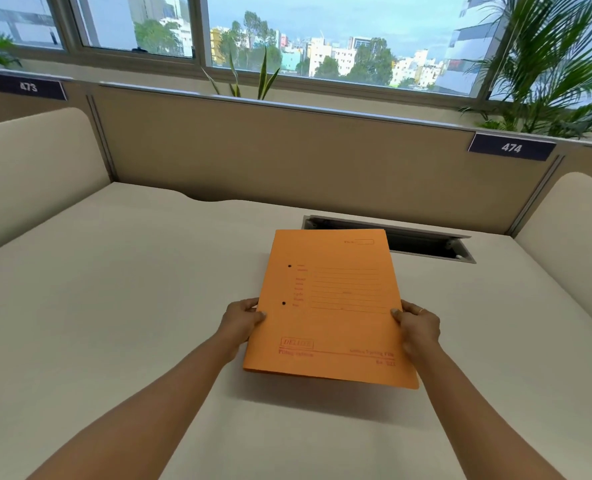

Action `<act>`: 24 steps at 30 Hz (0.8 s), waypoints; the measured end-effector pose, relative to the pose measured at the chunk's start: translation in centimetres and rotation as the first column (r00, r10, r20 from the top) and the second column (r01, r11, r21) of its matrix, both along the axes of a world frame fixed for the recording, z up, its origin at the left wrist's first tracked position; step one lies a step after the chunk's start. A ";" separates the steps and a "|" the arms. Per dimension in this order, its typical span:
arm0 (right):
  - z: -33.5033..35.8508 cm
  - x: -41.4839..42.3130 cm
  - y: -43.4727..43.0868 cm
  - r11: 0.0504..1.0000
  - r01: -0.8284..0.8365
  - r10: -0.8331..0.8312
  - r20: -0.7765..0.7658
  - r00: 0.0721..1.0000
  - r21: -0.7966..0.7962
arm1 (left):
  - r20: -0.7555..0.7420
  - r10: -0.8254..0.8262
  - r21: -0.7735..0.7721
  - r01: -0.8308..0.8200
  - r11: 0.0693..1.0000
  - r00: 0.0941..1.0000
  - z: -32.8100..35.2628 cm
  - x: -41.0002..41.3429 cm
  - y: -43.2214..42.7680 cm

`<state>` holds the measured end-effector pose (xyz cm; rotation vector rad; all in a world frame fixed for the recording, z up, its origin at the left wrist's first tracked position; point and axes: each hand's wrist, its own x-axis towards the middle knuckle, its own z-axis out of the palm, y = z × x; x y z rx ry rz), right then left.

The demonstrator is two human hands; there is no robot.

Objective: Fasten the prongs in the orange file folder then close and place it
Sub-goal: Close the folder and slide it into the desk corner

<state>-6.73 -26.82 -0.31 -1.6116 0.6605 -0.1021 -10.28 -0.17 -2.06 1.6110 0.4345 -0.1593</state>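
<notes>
Already the folder (329, 306) is shut, cover up, and held over the worktop (114, 306) with its near edge raised clear of the surface; whether the far edge touches down cannot be told. The left hand (242, 323) is closed on the spine side, thumb on top just below the lower of two punched holes, fingers hidden beneath. The right hand (417, 329) is closed on the opposite, opening edge in the same way, thumb over the cover.

It looks to be thin card: light, and stiff enough to keep flat across its width when held at both long edges, yet likely to sag or fan open if taken by one corner. The surface seems matt, so slipping is a small worry; creasing is the greater one. The present hold at mid-edge, pinching both covers together on the open side, suits it well. The prongs are not visible, so their fastening cannot be checked. A cable slot (426, 244) lies just beyond the folder, best avoided when setting it down.
</notes>
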 end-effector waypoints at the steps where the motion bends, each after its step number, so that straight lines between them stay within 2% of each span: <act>1: 0.0 0.2 1.1 1.000 -0.006 0.006 0.005 1.000 -0.002 | 0.004 0.012 0.004 -0.012 1.000 1.000 -0.1 0.0 1.1; 6: 0.4 0.9 6.4 1.000 -0.014 0.014 0.026 1.000 0.009 | 0.028 0.065 0.019 -0.066 0.998 0.997 -0.7 0.3 5.6; 15: 0.1 2.3 21.4 0.998 0.026 -0.027 0.009 1.000 0.065 | 0.013 0.092 0.091 -0.093 0.992 0.996 -0.9 2.1 20.1; 24: -0.3 4.5 36.7 0.988 0.071 -0.072 0.004 0.997 0.135 | -0.001 0.059 0.304 -0.056 0.951 0.998 -0.6 4.5 33.5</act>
